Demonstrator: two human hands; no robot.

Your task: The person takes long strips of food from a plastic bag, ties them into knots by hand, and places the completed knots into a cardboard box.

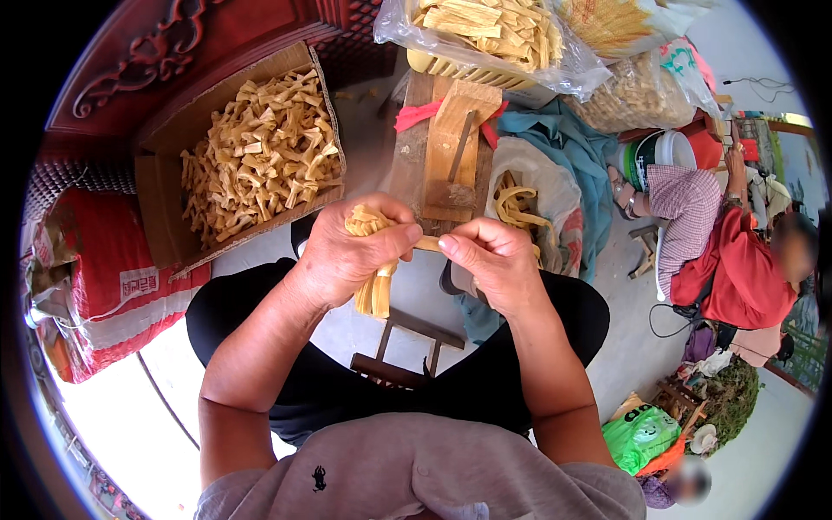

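Note:
In front of my lap, my left hand (357, 251) is closed around a bundle of pale yellow dried strips (373, 295). The bundle's cut ends hang below the palm, and its top shows above the thumb. A single flat strip (428, 243) runs sideways from the bundle to my right hand (496, 260), which pinches its end between thumb and fingers. Just beyond both hands lies a wooden board (464, 113) with a narrow metal blade (461, 146) fixed on it and red cloth (418, 114) tied around it.
At the left stands a cardboard box (156, 186) full of short yellow pieces, beside a red sack (104, 277). A plastic-lined basket (468, 71) of strips is at the back. Right of the board sit an open bag (563, 186) and blue cloth (555, 130). A person (737, 269) sits farther right.

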